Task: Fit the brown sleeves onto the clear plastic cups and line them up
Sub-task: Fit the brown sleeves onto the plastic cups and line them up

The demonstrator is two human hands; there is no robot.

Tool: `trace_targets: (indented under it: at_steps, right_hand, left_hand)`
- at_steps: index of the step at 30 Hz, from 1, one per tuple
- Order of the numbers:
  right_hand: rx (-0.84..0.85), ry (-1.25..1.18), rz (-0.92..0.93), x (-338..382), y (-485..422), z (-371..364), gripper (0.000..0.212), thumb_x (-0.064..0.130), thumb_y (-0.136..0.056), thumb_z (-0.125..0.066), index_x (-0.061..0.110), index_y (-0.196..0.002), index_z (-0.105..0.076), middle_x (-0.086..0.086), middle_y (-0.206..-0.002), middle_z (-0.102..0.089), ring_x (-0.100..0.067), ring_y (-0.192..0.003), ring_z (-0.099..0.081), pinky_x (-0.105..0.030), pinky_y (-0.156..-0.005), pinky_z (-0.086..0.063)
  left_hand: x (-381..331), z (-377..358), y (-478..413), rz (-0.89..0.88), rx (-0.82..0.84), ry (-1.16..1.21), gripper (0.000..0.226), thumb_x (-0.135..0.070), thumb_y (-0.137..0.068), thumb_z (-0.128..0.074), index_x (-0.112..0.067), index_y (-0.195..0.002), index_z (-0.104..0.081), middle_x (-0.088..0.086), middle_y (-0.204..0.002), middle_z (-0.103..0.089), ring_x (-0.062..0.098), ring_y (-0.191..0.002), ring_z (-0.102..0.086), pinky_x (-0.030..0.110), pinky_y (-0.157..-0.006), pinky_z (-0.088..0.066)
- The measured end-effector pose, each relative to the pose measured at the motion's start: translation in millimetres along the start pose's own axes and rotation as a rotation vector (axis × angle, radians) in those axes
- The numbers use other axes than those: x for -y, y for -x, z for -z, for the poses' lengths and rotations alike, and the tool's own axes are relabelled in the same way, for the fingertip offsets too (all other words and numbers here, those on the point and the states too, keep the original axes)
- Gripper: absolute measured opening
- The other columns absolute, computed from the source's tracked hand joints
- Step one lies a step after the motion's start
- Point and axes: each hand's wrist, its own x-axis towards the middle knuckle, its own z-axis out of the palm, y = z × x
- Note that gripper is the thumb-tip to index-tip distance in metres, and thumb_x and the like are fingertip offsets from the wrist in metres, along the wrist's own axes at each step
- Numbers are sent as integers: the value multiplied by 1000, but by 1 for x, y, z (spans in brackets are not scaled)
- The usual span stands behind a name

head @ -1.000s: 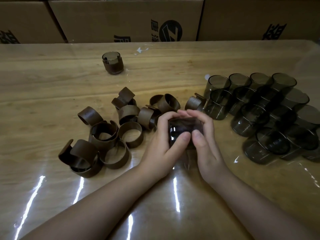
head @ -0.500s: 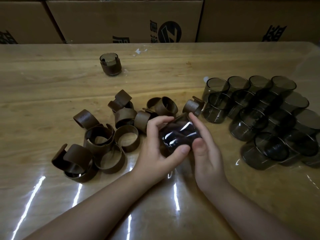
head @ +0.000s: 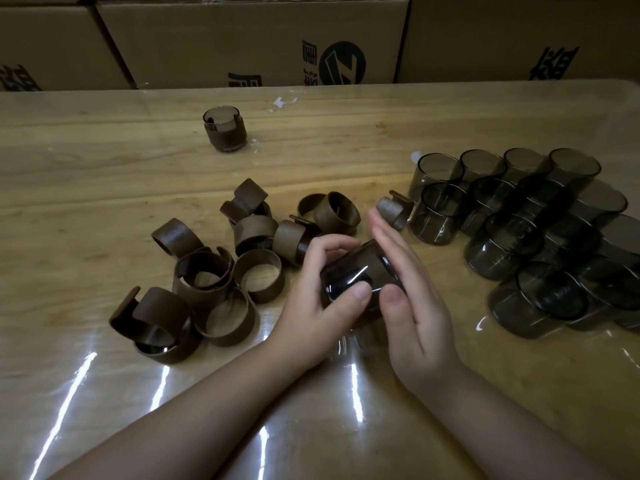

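cup held between two hands over the glossy wooden table point(head: 104, 188)
left hand point(head: 313, 299) gripped the smoky cup point(head: 356, 271), right hand point(head: 412, 299) flat-fingered against it; loose brown sleeves point(head: 214, 275) left of the fingers, bare cups point(head: 530, 233) right, cardboard boxes point(head: 249, 39) beyond.

A single head-worn camera looks forward and down across the wooden table point(head: 104, 174) from its near edge, close over it, facing cardboard boxes point(head: 242, 39) along the far edge.

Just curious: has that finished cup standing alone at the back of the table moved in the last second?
No. The sleeved cup stands at the same spot beside the white scrap on the table; only the camera shifted slightly.
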Motion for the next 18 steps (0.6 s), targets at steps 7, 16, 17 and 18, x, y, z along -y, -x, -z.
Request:
trace_targets:
  at_steps: [7, 16, 17, 18]
  right_hand:
    - [-41, 31, 43, 4, 1, 1, 42, 11, -97, -32, -1, -136, -43, -13, -145, -44, -25, -137, -39, -42, -111, -34]
    - [-193, -96, -598, -22, -16, 12, 30, 22, -100, -43, 48, -112, -54, 8, -141, -43, -11, -129, -46, -41, -108, -41]
    - [-163, -73, -599, -22, -17, 13, 33, 19, -100, -44, 48, -111, -54, 11, -143, -40, -5, -128, -45, -34, -107, -41]
    - [-132, -47, -593, -21, -19, 14, 35, 16, -100, -45, 47, -112, -55, 12, -145, -38, 7, -125, -43, -20, -103, -41]
  left_hand:
    - [0, 5, -6, 242, -36, 397, 57, -51, -86, -41, -10, -119, -61, 13, -83, -70, 24, -59, -64, 26, -48, -50]
    - [-4, 7, -3, 215, -11, 318, 84, -40, -60, -81, -20, -133, -46, 7, -119, -61, 23, -112, -62, 38, -88, -54]
    - [-6, 6, -1, 193, 4, 279, 88, -33, -59, -80, -21, -136, -41, 7, -120, -59, 19, -112, -62, 33, -88, -53]
    - [-8, 5, 1, 168, 24, 236, 87, -28, -60, -77, -22, -138, -37, 8, -121, -56, 14, -111, -62, 29, -88, -52]
